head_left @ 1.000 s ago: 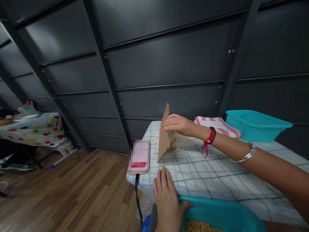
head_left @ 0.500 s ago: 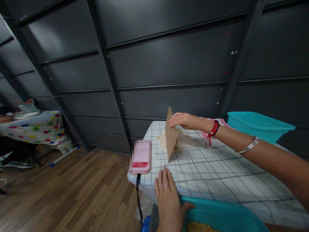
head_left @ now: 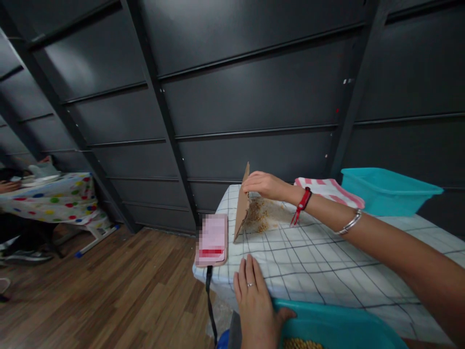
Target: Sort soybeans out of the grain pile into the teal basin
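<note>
My right hand (head_left: 262, 185) grips the top edge of a piece of cardboard (head_left: 242, 203), which stands on edge on the checked tablecloth. Just right of the cardboard lies a spread of small yellowish-brown grains (head_left: 262, 215) with pale powder. Close to the table's front edge, my left hand (head_left: 254, 295) lies with fingers stretched out on the cloth. Its thumb reaches over the rim of a teal tub (head_left: 337, 315) that holds beans (head_left: 301, 343) like soybeans; the tub's lower part is cut off by the frame.
A phone (head_left: 212, 240) with a black strap (head_left: 209, 300) lies at the table's left edge. Behind my right arm are a pink-and-white striped cloth (head_left: 330, 189) and another teal tub (head_left: 388, 191). A person's hand (head_left: 10, 186) shows at a dotted table (head_left: 54, 201) far left.
My right hand has moved left with the cardboard, uncovering more grains on its right side. The striped cloth shows more behind my arm. My left hand stays in place.
</note>
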`<state>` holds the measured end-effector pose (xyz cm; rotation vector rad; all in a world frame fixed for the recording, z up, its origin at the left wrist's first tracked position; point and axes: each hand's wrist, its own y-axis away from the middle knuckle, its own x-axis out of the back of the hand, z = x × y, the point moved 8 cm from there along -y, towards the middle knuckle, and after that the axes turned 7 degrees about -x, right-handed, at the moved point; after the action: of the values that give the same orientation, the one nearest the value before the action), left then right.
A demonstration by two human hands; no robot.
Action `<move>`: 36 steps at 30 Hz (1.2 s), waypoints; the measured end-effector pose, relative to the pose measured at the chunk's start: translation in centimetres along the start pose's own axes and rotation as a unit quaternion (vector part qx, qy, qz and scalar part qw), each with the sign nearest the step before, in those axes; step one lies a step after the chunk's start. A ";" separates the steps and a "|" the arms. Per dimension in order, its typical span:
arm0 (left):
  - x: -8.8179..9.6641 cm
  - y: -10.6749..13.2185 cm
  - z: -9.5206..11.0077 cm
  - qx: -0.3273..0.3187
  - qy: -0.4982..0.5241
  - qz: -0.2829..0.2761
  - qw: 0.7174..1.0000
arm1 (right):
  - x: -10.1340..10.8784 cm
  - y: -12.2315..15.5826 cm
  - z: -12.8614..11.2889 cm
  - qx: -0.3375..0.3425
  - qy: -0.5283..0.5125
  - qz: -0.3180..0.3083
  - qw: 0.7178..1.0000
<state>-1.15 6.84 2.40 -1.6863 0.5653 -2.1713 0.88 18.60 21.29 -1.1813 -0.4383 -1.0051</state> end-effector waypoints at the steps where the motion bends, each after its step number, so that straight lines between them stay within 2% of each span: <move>1: 0.0 0.0 0.0 0.000 0.000 0.003 1.000 | 0.1 0.1 0.0 -0.004 0.007 0.002 1.000; 4: 0.1 0.0 -0.1 -0.001 0.007 0.001 1.000 | 2.1 1.0 0.1 -0.028 0.034 0.020 0.999; 7: 0.3 -0.1 -0.1 -0.010 0.021 -0.008 1.000 | 5.6 2.9 0.2 -0.076 0.089 0.053 0.992; 10: 0.9 -0.1 0.1 -0.012 0.014 0.014 1.000 | 7.6 4.9 -0.4 -0.127 0.176 0.030 0.976; 12: 1.2 -0.1 0.3 -0.018 0.005 0.029 0.999 | 7.5 6.1 -1.1 -0.143 0.208 -0.013 0.968; 15: 1.3 -0.1 0.5 -0.024 -0.011 0.038 0.999 | 6.0 7.5 -2.3 -0.152 0.234 -0.064 0.958; 20: 0.7 0.0 0.7 -0.056 -0.027 0.025 0.998 | 4.5 8.9 -4.1 -0.131 0.228 -0.054 0.963; 22: 0.3 0.0 0.1 -0.035 -0.032 0.020 0.999 | 4.7 9.2 -4.5 -0.128 0.222 -0.055 0.965; 26: -0.5 0.0 0.4 -0.068 -0.024 0.007 0.997 | 5.7 9.3 -4.5 -0.132 0.218 -0.055 0.965; 29: -0.3 0.0 0.8 -0.063 -0.031 0.020 0.997 | 5.3 8.8 -3.8 -0.146 0.231 -0.058 0.960; 32: 0.4 -0.1 0.9 -0.026 -0.033 0.043 0.998 | 4.0 8.3 -3.6 -0.144 0.230 -0.067 0.960; 36: 0.6 -0.1 1.2 -0.033 -0.024 0.033 0.999 | 3.7 8.5 -4.7 -0.127 0.224 -0.075 0.963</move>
<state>-0.12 6.53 3.26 -1.7243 0.6759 -2.0818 8.92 13.11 17.62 -1.1129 -0.0389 -1.4521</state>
